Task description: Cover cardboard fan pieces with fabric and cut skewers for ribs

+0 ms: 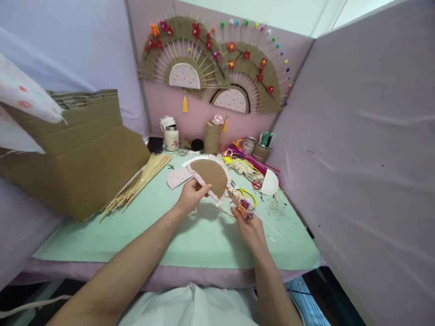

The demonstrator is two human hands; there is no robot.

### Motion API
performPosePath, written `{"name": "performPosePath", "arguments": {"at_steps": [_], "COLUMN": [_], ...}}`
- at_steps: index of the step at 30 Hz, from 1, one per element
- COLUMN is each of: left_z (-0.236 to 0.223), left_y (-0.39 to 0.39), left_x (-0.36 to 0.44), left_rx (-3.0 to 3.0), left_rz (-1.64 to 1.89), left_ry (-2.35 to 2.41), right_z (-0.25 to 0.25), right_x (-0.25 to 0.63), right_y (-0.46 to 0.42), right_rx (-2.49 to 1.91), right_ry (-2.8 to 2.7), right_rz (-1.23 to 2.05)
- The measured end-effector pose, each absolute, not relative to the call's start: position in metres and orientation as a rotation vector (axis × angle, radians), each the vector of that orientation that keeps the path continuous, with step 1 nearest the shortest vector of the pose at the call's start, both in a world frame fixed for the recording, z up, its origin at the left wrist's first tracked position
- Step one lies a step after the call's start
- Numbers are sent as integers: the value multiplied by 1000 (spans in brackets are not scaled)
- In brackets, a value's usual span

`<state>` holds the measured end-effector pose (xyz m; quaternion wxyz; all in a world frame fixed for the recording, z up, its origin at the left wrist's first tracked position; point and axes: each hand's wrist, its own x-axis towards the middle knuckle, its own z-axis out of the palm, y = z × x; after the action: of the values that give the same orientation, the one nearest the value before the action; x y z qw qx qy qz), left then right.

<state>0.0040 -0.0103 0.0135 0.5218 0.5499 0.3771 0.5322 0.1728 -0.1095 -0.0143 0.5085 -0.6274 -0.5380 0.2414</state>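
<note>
Head view: we have a brown half-disc (212, 174), pale spotted fabric (198, 177) lapped over its rim, above the green tabletop (136, 240). Our left hand (190, 197) pinches its straight edge, thumb on top. Disc sits at 1–2 o'clock from it, 11 o'clock from our right hand (251, 228), which is closed round a floral glue gun (242, 202). Nozzle contact: can't tell.

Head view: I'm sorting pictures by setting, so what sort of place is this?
Probably a craft corner: decorated fans hang on the pink backdrop, thin sticks lie on the table, and the left hand holds a piece of cardboard.
</note>
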Motion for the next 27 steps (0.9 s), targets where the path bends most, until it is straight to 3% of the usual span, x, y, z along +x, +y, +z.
{"name": "performPosePath", "arguments": {"at_steps": [27], "left_z": [9], "left_y": [-7], "left_x": [2], "left_rx": [1343], "left_rz": [1210], "left_ry": [867], "right_z": [-15], "right_x": [177], "right_y": [-109], "right_rx": [-1534], "right_ry": [-1192], "right_rz": [544]}}
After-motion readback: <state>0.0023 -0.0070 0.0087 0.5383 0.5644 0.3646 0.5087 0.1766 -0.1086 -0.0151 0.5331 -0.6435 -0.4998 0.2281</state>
